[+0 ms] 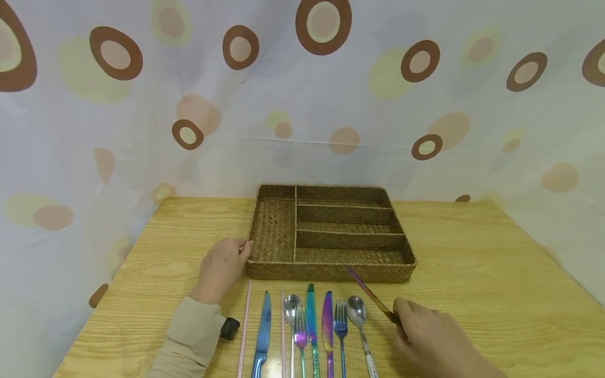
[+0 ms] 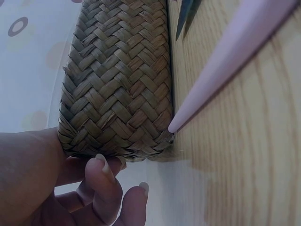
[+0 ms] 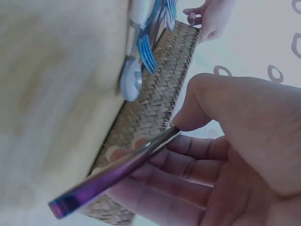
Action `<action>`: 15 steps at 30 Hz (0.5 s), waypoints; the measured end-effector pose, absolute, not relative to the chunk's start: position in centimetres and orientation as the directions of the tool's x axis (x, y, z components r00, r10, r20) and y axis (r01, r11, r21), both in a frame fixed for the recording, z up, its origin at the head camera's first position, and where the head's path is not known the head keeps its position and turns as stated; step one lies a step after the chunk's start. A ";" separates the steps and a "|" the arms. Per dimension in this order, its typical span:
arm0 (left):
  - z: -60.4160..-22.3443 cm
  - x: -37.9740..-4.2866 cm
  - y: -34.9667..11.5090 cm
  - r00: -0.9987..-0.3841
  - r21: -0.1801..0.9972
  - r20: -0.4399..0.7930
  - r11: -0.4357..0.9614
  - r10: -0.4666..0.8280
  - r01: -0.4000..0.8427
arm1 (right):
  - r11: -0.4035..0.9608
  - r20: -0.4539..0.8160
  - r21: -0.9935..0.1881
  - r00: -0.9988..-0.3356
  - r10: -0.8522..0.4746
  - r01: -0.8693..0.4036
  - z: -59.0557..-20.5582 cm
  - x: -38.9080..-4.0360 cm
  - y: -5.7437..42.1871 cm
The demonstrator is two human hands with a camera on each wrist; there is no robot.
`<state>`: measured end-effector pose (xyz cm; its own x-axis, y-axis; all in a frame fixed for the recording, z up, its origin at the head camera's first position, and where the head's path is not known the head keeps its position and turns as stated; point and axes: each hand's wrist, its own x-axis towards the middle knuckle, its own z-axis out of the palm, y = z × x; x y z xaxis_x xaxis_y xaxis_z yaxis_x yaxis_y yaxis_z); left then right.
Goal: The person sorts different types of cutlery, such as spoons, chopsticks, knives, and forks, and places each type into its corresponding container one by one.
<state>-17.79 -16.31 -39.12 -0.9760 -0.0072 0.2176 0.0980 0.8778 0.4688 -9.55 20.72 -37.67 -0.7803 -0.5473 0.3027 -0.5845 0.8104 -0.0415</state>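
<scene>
A brown woven cutlery tray (image 1: 331, 271) with several compartments stands toward the table's back. My left hand (image 1: 222, 268) grips its left side near the front corner; in the left wrist view curled fingers (image 2: 103, 188) lie against the outer wall, the thumb mostly hidden behind it. My right hand (image 1: 432, 338) holds a purple-and-gold knife (image 1: 371, 296), its tip pointing toward the tray's front wall. In the right wrist view the knife's blunt purple end (image 3: 89, 188) shows, and the thumb hides the rest. A spoon (image 1: 356, 311) and a blue fork (image 1: 340, 320) lie left of this hand.
In front of the tray lie a blue knife (image 1: 264, 325), a teal knife (image 1: 310, 315), a purple knife (image 1: 327, 320), a purple fork (image 1: 300, 333), another spoon (image 1: 292, 310) and two pink sticks (image 1: 244, 325). A small black object (image 1: 230, 328) sits by the left sleeve. Patterned cloth (image 1: 302, 105) hangs behind.
</scene>
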 end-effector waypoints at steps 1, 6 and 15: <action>-39.1 -17.8 -16.3 -0.976 0.471 0.216 0.877 -0.008 0.097 | 0.802 0.318 -0.033 -0.767 -0.558 -0.597 -37.5 -9.8 20.6; -39.0 -17.8 -16.3 -0.976 0.474 0.218 0.875 -0.009 0.098 | 0.769 0.390 -0.006 -0.710 -0.586 -0.639 -36.4 -10.9 20.1; -39.1 -17.8 -16.2 -0.972 0.469 0.233 0.877 -0.014 0.100 | 0.759 0.338 0.008 -0.712 -0.615 -0.651 -34.5 -13.3 19.2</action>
<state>-17.81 -16.23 -39.06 -0.9724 -0.0137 0.2330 0.1000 0.8775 0.4690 -13.27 19.24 -34.50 -0.7123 -0.6150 0.3381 -0.6513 0.7588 0.0080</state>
